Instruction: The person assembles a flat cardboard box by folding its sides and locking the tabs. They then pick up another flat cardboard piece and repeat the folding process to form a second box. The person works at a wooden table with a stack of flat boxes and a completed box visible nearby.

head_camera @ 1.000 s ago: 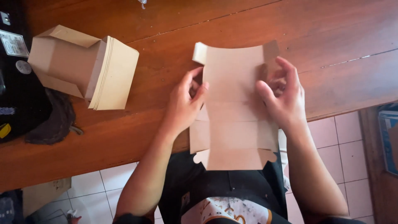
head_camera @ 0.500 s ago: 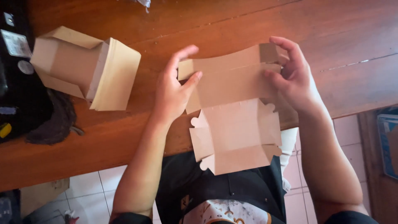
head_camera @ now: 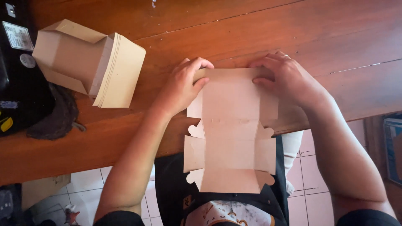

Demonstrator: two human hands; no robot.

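A flat brown cardboard box blank (head_camera: pixel 232 134) with side flaps and scalloped tabs lies half on the wooden table (head_camera: pixel 268 33), half hanging over its near edge above my lap. My left hand (head_camera: pixel 182 86) grips the blank's far left corner, fingers curled over the top edge. My right hand (head_camera: pixel 284 79) presses down on the far right corner, fingers bent over the same edge. The far panel looks folded along a crease.
A stack of folded brown cardboard boxes (head_camera: pixel 90 62) sits at the table's left. A black bag (head_camera: pixel 16 83) and a dark cloth (head_camera: pixel 56 117) lie at the far left. White floor tiles (head_camera: pixel 83 184) show below the table edge.
The blank has been turned and laid flatter on the table. Both hands moved from its sides to its far edge and now press it down.
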